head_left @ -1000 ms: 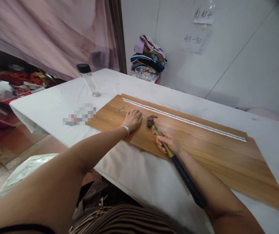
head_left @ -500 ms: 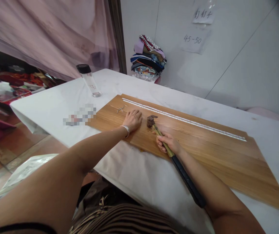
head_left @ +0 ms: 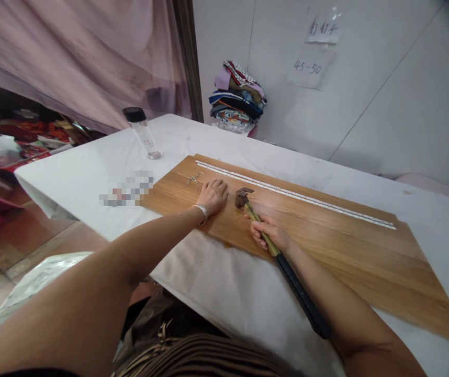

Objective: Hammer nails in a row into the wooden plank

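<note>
My right hand (head_left: 270, 233) is wrapped around the handle of a claw hammer (head_left: 267, 236). Its rusty head is low over a wooden board (head_left: 326, 251), close to the surface; whether it touches, I cannot tell. The black grip end points back toward my forearm. To the left of the hammer head, my left hand (head_left: 213, 196) rests palm down on the board with its fingers stretched forward. Several nails (head_left: 193, 178) lie loose on the board just beyond that hand. White measuring strips (head_left: 295, 193) run along the board's far side.
The board lies on a table with a white cover (head_left: 83, 162). A clear bottle with a black lid (head_left: 143, 133) stands at the table's far left. A blurred-out item (head_left: 128, 189) lies left of the board. Folded clothes (head_left: 238, 97) are piled against the wall behind.
</note>
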